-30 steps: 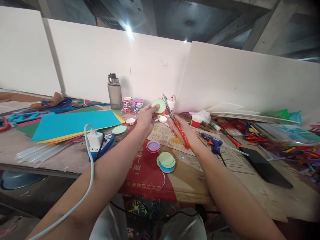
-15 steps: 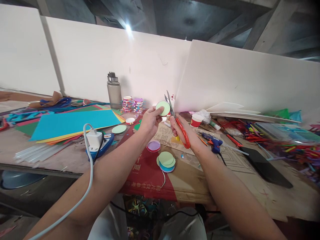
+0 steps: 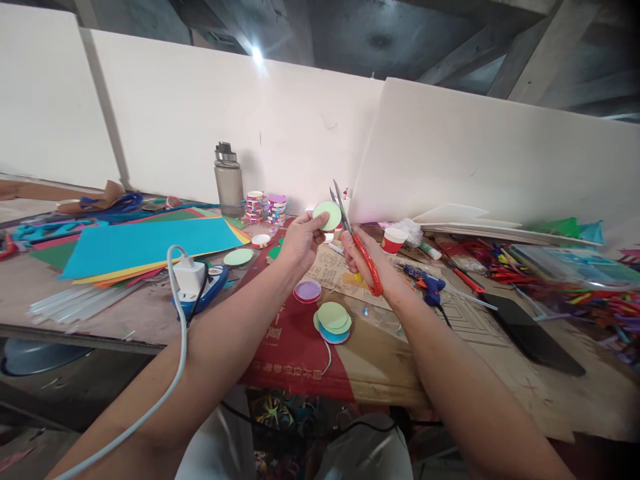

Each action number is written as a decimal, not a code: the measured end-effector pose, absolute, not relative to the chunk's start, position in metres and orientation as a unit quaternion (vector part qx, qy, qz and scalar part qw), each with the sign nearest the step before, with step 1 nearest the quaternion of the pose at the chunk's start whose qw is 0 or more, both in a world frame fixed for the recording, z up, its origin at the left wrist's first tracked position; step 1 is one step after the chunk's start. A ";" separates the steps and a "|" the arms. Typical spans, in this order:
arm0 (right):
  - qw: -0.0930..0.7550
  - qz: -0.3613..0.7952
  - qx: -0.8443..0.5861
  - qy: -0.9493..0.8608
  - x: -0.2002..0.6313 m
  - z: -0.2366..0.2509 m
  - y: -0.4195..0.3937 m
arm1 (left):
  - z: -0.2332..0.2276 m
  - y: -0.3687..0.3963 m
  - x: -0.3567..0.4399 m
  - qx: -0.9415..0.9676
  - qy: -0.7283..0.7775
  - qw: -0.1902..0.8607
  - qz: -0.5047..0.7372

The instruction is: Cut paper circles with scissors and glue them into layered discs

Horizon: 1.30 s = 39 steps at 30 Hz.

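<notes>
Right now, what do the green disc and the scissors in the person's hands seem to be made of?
Green disc: seemingly thin matte paper or card, flat, no shine, pinched in the left hand.
Scissors: blades look like bare grey metal; the orange-red handles look like smooth plastic, gripped by the right hand.

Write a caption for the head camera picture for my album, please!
Left hand holds a green paper circle against red-handled scissors in the right hand.

Worn wooden workbench [image 3: 125, 313]: coloured paper sheets [image 3: 145, 243] at left edge, grey water bottle [image 3: 229, 180] at back, red-brown cardboard [image 3: 300, 353] over front edge.
</notes>
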State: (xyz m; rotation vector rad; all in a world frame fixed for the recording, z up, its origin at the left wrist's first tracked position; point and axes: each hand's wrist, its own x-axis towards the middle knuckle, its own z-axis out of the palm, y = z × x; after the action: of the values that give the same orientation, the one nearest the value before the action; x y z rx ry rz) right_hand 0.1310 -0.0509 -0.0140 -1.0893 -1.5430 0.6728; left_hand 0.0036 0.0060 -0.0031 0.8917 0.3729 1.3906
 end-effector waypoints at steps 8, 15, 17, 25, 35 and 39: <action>0.509 0.282 -0.464 -0.667 0.135 -0.011 -0.053 | -0.001 0.010 0.000 0.403 0.184 0.661 0.606; 0.488 0.234 -0.480 -0.690 0.143 -0.015 -0.049 | 0.003 0.012 -0.007 0.421 0.198 0.666 0.583; 0.477 0.208 -0.488 -0.701 0.145 -0.013 -0.052 | 0.006 0.012 -0.009 0.432 0.203 0.664 0.575; 0.464 0.206 -0.469 -0.723 0.148 -0.005 -0.057 | 0.008 0.011 -0.010 0.467 0.220 0.654 0.553; 0.470 0.225 -0.470 -0.712 0.150 -0.011 -0.054 | 0.008 0.013 -0.012 0.486 0.213 0.651 0.542; 0.475 0.223 -0.469 -0.710 0.150 -0.009 -0.056 | 0.009 0.015 -0.015 0.500 0.212 0.651 0.530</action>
State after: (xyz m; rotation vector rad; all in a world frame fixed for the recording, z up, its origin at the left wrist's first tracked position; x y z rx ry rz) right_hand 0.1495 -0.0559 -0.0089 -1.1471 -1.7364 0.5441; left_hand -0.0154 0.0147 0.0086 1.1357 0.4806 1.2026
